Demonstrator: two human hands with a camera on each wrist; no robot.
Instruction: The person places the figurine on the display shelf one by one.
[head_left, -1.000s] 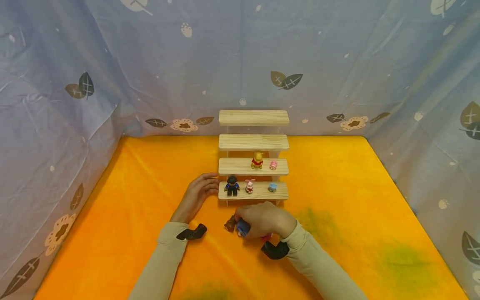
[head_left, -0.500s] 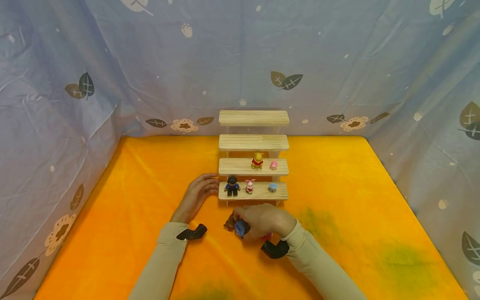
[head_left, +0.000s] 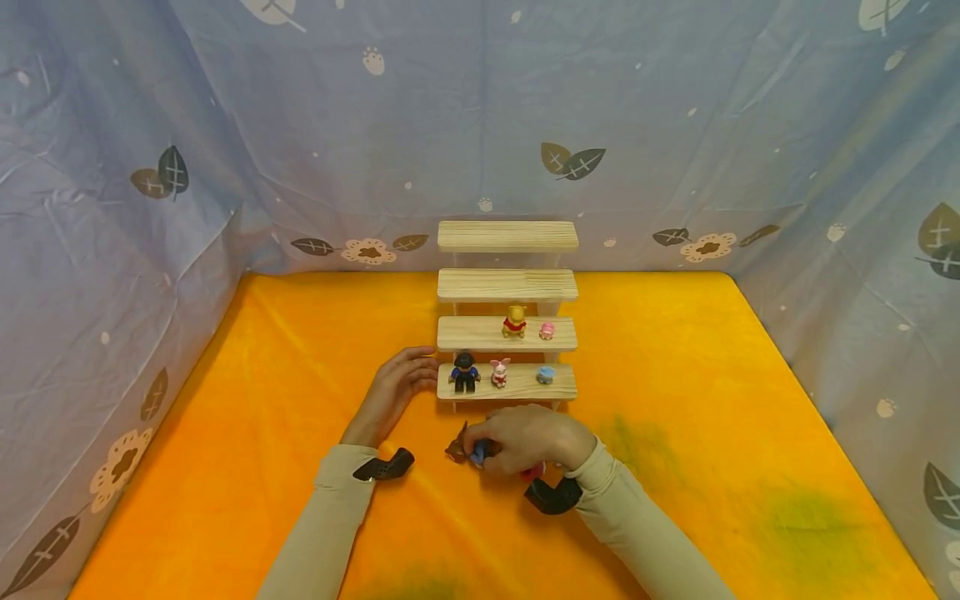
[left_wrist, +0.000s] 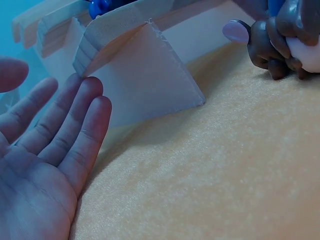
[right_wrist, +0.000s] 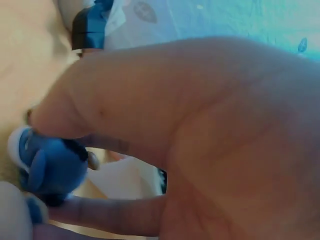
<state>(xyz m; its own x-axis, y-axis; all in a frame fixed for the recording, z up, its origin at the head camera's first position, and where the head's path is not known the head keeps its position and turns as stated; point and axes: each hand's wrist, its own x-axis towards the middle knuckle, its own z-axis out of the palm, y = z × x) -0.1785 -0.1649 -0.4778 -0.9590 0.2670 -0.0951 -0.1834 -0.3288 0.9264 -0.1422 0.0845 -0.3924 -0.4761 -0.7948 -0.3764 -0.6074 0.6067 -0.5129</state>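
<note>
My left hand (head_left: pixel 393 392) lies with its fingers extended at the left end of the stepped wooden shelf (head_left: pixel 528 388). Fingertips meet the lowest board's end in the left wrist view. In front of the shelf, my right hand (head_left: pixel 534 435) pinches a small blue toy donkey figure (right_wrist: pixel 57 167) between thumb and fingers. Just left of that hand lies a brown toy figure (head_left: pixel 456 450), its lilac-lined ear (left_wrist: pixel 236 32) showing in the left wrist view. Something pink (head_left: pixel 534 470) peeks out beneath the right hand, mostly hidden.
The lowest board carries a dark-haired toy figure (head_left: pixel 465 373), a pink piglet figure (head_left: pixel 499 373) and a small light-blue figure (head_left: pixel 545 375). A yellow bear figure (head_left: pixel 514 322) and a small pink figure (head_left: pixel 547 331) occupy the board above. An orange cloth (head_left: pixel 675 375) covers the table.
My right hand's fingers have shifted slightly left, turning the blue donkey figure, which shows less now. The brown figure beside it has tilted a little. The left hand stays put.
</note>
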